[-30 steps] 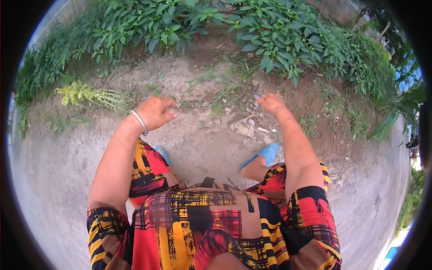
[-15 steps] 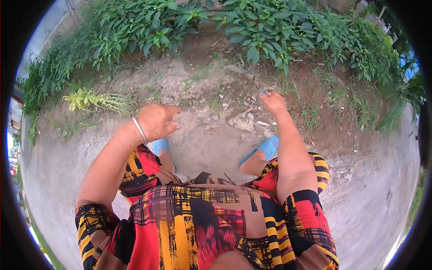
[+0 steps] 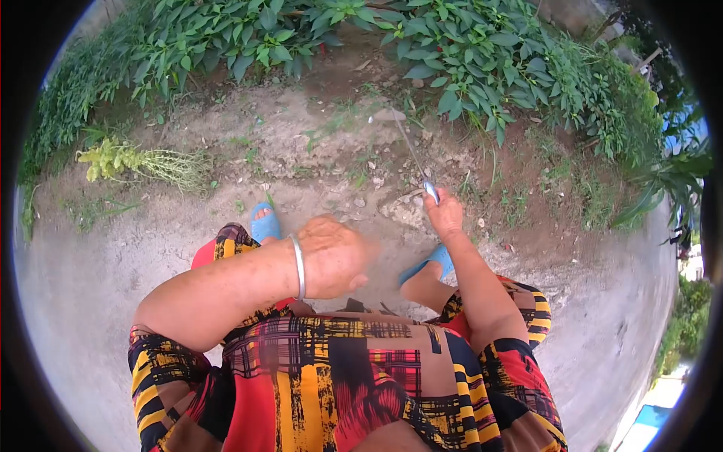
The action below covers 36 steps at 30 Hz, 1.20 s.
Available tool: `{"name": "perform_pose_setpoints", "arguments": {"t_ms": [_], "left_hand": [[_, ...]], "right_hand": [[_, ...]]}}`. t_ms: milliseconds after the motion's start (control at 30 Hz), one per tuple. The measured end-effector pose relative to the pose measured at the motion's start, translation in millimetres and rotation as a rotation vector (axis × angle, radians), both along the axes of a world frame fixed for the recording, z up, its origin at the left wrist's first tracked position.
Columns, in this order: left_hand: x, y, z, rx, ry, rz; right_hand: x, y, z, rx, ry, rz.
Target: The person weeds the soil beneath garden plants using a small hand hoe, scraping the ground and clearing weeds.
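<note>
In the head view, my right hand (image 3: 446,213) is closed around the shiny blue-grey handle of a thin, long-shafted hand tool (image 3: 413,153). The shaft slants up and left toward the soil, where a flat grey piece lies at its far end; whether that is its blade or a stone I cannot make out. My left hand (image 3: 329,256), with a silver bangle (image 3: 299,265) at the wrist, hangs in front of my body, above the ground. Its fingertips are smeared by motion, and nothing shows in it.
Leafy green plants (image 3: 467,53) grow along the far edge. A pulled-up bunch of yellow-green plants (image 3: 143,164) lies on the ground at left. Blue slippers (image 3: 265,223) are on my feet. Small weeds, stones and chips dot the bare soil (image 3: 301,162).
My left hand has swung right and closer to my body. The right hand has moved slightly left and down with the tool, whose handle and shaft now show more clearly.
</note>
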<state>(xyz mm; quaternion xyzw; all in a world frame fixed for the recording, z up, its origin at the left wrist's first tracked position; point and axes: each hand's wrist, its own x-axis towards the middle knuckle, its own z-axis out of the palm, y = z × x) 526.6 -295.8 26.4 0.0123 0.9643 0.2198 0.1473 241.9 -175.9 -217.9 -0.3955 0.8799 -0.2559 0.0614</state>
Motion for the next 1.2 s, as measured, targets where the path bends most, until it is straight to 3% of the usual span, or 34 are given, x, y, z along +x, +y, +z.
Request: {"name": "perform_pose_setpoints", "arguments": {"t_ms": [33, 67, 100, 167, 200, 267, 300, 367, 400, 467, 600, 667, 800, 867, 967, 1200], "left_hand": [[0, -4, 2, 0.06, -0.014, -0.022], [-1, -7, 2, 0.062, -0.008, -0.02], [-2, -9, 2, 0.08, 0.01, -0.027], [-4, -9, 5, 0.104, 0.029, -0.03], [-5, -7, 8, 0.104, -0.003, -0.052], [-5, 0, 10, 0.112, -0.035, -0.064], [-5, 5, 10, 0.139, -0.039, -0.1], [0, 11, 4, 0.212, -0.006, -0.143], [1, 12, 4, 0.215, -0.005, -0.141], [-1, 14, 7, 0.22, -0.025, -0.133], [-3, 12, 6, 0.258, -0.022, -0.144], [-1, 11, 12, 0.247, 0.008, -0.096], [6, 8, 16, 0.202, 0.024, -0.123], [7, 7, 19, 0.241, -0.034, -0.195], [12, 11, 18, 0.189, 0.025, -0.226], [18, -2, 25, 0.221, 0.21, -0.188]], "right_hand": [[5, 1, -11, -0.043, 0.247, 0.06], [7, 0, -20, -0.041, 0.253, 0.063], [7, -1, -29, 0.094, -0.019, 0.018], [25, -12, 13, 0.281, -0.687, -0.152], [24, -16, 19, 0.29, -0.682, -0.147], [20, -22, 24, 0.286, -1.112, -0.188], [18, -24, 33, 0.296, -1.111, -0.183], [13, -28, 47, 0.266, -0.754, -0.164], [10, -30, 38, 0.27, -0.753, -0.164], [3, -29, 17, 0.093, -0.47, -0.019], [6, -18, 6, 0.051, -0.546, 0.011], [-8, 4, -9, 0.31, 0.03, 0.106], [-15, 10, -16, 0.143, -0.024, 0.047], [-7, -11, 16, -0.119, -0.812, -0.189], [-28, -38, 26, -0.255, -0.911, -0.326], [-118, -104, 26, -0.36, -0.846, -0.49]]}}
